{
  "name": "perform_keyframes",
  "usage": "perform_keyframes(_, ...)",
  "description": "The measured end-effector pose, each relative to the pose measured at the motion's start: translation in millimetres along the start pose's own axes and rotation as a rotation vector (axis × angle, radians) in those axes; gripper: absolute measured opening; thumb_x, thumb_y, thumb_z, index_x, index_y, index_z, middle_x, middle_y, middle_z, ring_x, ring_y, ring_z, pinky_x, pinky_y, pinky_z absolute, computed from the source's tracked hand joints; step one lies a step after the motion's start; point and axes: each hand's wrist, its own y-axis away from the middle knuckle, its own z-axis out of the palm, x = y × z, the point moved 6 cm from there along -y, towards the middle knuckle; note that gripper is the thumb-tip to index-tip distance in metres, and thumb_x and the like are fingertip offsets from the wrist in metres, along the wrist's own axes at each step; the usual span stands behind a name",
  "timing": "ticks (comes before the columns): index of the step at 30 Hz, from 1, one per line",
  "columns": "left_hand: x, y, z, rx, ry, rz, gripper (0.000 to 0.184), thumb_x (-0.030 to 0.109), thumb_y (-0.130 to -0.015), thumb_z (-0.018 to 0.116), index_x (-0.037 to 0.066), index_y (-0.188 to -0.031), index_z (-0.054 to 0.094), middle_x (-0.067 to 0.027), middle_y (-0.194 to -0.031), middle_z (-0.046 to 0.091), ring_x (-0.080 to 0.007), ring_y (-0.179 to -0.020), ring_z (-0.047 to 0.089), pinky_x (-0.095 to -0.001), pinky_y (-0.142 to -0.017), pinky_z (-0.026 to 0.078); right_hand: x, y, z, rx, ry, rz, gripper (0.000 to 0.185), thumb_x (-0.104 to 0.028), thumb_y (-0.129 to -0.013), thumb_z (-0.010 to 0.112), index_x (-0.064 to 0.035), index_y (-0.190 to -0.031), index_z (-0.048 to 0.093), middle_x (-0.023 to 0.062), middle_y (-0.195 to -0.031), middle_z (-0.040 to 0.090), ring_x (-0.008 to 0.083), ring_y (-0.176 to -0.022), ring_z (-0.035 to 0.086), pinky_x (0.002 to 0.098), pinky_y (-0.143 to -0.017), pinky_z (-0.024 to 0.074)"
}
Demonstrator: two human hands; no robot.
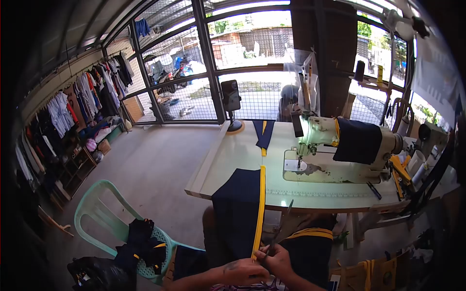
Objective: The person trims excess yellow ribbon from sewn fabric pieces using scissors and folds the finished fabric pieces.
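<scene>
A navy cloth panel [237,208] with a yellow strip [261,203] down its right edge hangs over the table's front edge towards me. My left hand [240,272] is closed on the lower end of this panel, at the yellow strip. Right beside it, my right hand [275,262] is closed around dark scissors [290,207], whose blades point up and away. Their handles are mostly hidden by the fingers. Another navy piece with yellow trim [263,136] lies farther back, joined by what looks like thread. Yellow-edged navy cloth [308,247] rests at my right.
A sewing machine [315,133] with navy cloth draped over it stands on the white table [208,177]. A phone on a stand [231,102] is at the back. A green plastic chair [94,213] holding dark cloth stands left. Clothes [60,114] hang along the left wall.
</scene>
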Motion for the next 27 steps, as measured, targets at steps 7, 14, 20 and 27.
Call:
perform_keyframes(7,12.2,-12.4,-16.0,-0.053,0.073,0.021,0.008,0.009,-0.089,0.068,0.007,-0.097,0.068,-0.006,-0.085,0.068,-0.0226,-0.068,0.061,-0.0305,-0.064,0.048,12.0,19.0,-9.3,0.046,0.164,-0.081,0.014,-0.003,-0.081,0.075,-0.0026,-0.085,0.062,0.0077,-0.078,0.067,0.0118,-0.066,0.061,0.0222,-0.065,0.0491)
perform_keyframes(14,-89.5,-134.2,-67.8,-0.182,-0.165,-0.217,0.035,0.032,-0.102,0.047,0.003,-0.094,0.066,-0.0116,-0.082,0.068,-0.0303,-0.07,0.063,-0.0395,-0.066,0.048,-14.8,72.0,-6.4,-0.181,-0.103,0.248,0.024,0.0,-0.077,0.076,-0.0086,-0.081,0.055,0.0025,-0.075,0.06,0.011,-0.063,0.053,0.0217,-0.062,0.0447)
perform_keyframes(20,-152.4,-149.6,-98.5,-0.362,-0.567,-0.318,0.05,0.041,-0.1,0.047,0.001,-0.079,0.067,-0.0156,-0.075,0.068,-0.0355,-0.068,0.062,-0.0418,-0.068,0.049,-74.3,129.0,-99.8,-0.204,-0.045,0.315,0.022,-0.003,-0.077,0.079,-0.0082,-0.079,0.057,0.0007,-0.067,0.058,0.0086,-0.056,0.049,0.0203,-0.054,0.0399)
perform_keyframes(27,-67.4,-19.1,-124.0,-0.368,-0.4,-0.352,0.037,0.029,-0.096,0.06,0.003,-0.071,0.061,-0.0088,-0.061,0.059,-0.0274,-0.047,0.05,-0.0369,-0.049,0.042,-123.3,179.1,-214.5,0.181,0.191,0.092,0.02,0.002,-0.067,0.082,-0.0019,-0.073,0.063,0.0101,-0.081,0.068,0.0129,-0.058,0.054,0.0263,-0.063,0.0466)
